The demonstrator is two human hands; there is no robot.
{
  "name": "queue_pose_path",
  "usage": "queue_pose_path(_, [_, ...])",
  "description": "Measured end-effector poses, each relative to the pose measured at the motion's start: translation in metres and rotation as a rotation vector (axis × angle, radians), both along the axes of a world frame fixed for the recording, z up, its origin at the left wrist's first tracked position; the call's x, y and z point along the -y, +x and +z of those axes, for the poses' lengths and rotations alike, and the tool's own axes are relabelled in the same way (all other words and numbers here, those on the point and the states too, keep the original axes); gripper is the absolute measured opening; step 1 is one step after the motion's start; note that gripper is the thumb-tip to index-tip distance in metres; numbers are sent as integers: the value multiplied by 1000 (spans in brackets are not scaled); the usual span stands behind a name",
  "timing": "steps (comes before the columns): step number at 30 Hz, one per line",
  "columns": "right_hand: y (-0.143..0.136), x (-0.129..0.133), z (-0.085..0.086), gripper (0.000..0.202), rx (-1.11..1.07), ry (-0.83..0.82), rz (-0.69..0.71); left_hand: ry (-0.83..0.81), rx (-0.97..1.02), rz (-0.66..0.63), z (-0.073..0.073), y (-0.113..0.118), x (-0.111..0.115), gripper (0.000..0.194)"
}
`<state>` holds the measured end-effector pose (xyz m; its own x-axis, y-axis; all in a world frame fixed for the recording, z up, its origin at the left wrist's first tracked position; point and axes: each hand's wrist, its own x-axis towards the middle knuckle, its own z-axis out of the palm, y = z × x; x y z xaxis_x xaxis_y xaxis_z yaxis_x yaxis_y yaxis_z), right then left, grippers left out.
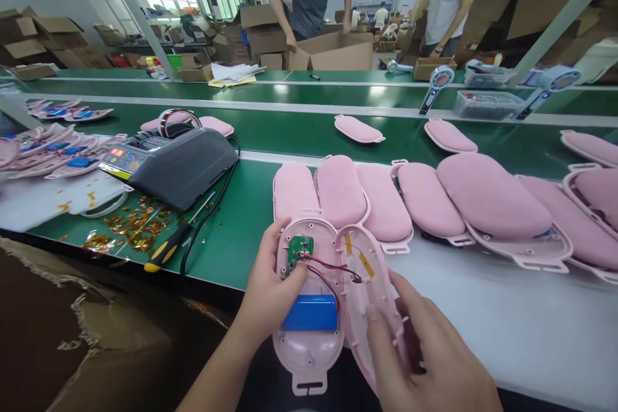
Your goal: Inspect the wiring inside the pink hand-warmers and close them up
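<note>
Before me is a pink plastic case, opened into two halves joined by red and black wires. My left hand (275, 283) grips the left half shell (309, 354), its thumb near the green circuit board (300, 250). Below the board, a blue battery pack (310, 313) lies inside that shell. My right hand (429, 347) is closed around the right half shell (357, 299), thumb inside and fingers behind it. Strips of amber tape show on the inner face of this half. Both halves are tilted toward me, over the table's near edge.
Several pink padded cases (340, 190) lie just beyond and to the right. At left stand a grey tape dispenser (178, 161), a yellow-black screwdriver (168, 246), amber tape scraps (130, 222) and open shells with batteries (62, 151). Two people stand across the green conveyor (290, 122).
</note>
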<state>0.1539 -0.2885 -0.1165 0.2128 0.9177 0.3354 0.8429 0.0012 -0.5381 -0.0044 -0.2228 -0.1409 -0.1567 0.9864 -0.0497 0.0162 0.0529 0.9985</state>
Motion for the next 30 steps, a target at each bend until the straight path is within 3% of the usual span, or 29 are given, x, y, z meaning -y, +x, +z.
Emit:
queue_pose_path(5, [27, -24, -18, 37, 233, 18, 104, -40, 5, 99, 10, -5, 5, 56])
queue_pose_path(8, [29, -62, -7, 38, 496, 186, 319, -43, 101, 184, 5, -5, 9, 59])
queue_pose_path(10, [4, -96, 18, 36, 608, 286, 462, -29, 149, 227, -5, -3, 9, 63])
queue_pose_path(12, [-43, -127, 47, 31, 634, 206, 637, -11, 183, 258, -17, 1, 6, 67])
queue_pose_path(14, [-99, -151, 69, 28, 720, -10, 921, 36, 212, 244, -25, 3, 3, 69])
queue_pose_path(17, [-159, -183, 78, 21, 767, -111, 1041, 21, 176, 195, -26, 5, 3, 70])
queue_pose_path(19, [-165, -202, 73, 19, 761, -178, 1065, -2, 92, 168, -23, 6, 6, 70])
queue_pose_path(21, [-143, -215, 70, 21, 730, -249, 1067, -8, 35, 178, -21, 9, 10, 70])
queue_pose_path(24, [-71, -213, 76, 28, 645, -308, 933, -46, 58, 192, -19, 12, 14, 62])
queue_pose_path(27, [17, -177, 82, 33, 362, -169, 538, -118, 118, 207, -17, 10, 18, 53])
queue_pose_path(30, [79, -115, 59, 34, 174, -26, 140, -199, 113, 278, -18, 0, 18, 50])
